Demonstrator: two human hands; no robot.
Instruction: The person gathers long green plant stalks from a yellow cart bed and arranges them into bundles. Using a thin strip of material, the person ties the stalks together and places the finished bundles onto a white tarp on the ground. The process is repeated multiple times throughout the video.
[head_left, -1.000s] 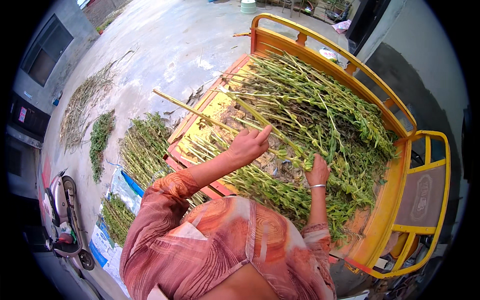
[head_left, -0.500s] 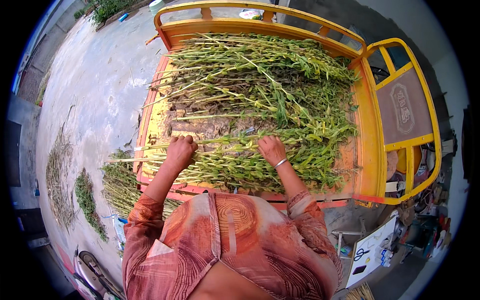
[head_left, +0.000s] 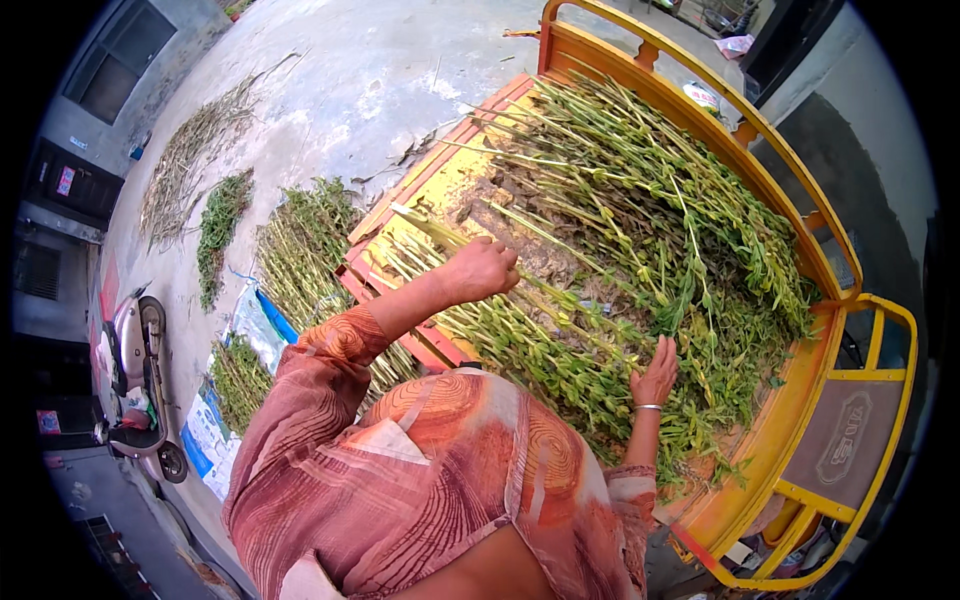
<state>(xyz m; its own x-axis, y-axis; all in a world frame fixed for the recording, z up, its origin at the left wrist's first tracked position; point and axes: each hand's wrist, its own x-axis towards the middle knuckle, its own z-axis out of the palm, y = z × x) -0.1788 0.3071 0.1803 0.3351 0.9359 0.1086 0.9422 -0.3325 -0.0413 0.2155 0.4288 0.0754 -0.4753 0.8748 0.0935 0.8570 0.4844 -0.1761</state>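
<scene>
Left hand (head_left: 480, 270): fingers curled in at a pale, thick stalk (head_left: 425, 225); whether they clamp it, I cannot tell. Right hand (head_left: 655, 378): fingers extended, thumb apart, palm by the leafy ends of the near pile (head_left: 530, 350); silver bracelet (head_left: 648, 407) at the wrist. The pale stalk lies along that pile, cut end toward the outer edge of the cart bed (head_left: 462, 165). Beyond a littered strip, the far pile (head_left: 640, 180) runs beside the yellow rail (head_left: 700, 95). On the ground, left: bundles (head_left: 300, 250), a scooter (head_left: 133, 370).
</scene>
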